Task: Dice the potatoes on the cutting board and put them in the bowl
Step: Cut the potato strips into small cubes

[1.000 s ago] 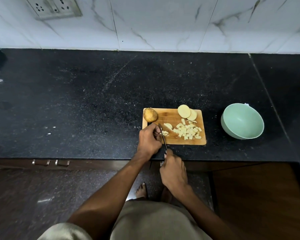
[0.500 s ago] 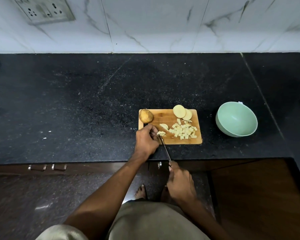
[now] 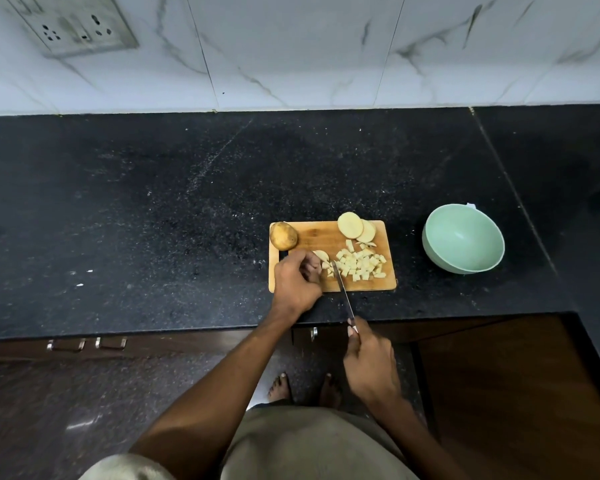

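A small wooden cutting board (image 3: 321, 233) lies on the black counter. On it sit a whole unpeeled potato (image 3: 283, 235) at the far left corner, two round slices (image 3: 355, 227) at the far edge, and a heap of diced potato (image 3: 359, 265) on the right half. My left hand (image 3: 297, 280) rests curled on the board's near left part, fingertips pinching a potato slice (image 3: 321, 255). My right hand (image 3: 369, 362) grips the handle of a knife (image 3: 342, 287), whose blade tip reaches the pieces beside my left fingers. A mint green bowl (image 3: 463, 239) stands empty to the right of the board.
The black stone counter (image 3: 153, 220) stretches left and back to a white marble-tiled wall with a socket plate (image 3: 80, 27). Its front edge runs just below the board. Drawer handles (image 3: 87, 342) and my bare feet (image 3: 303, 388) show underneath.
My right hand has drawn the knife back toward me, off the counter edge, so the blade angles more. My left hand stays on the slice. The view has shifted slightly.
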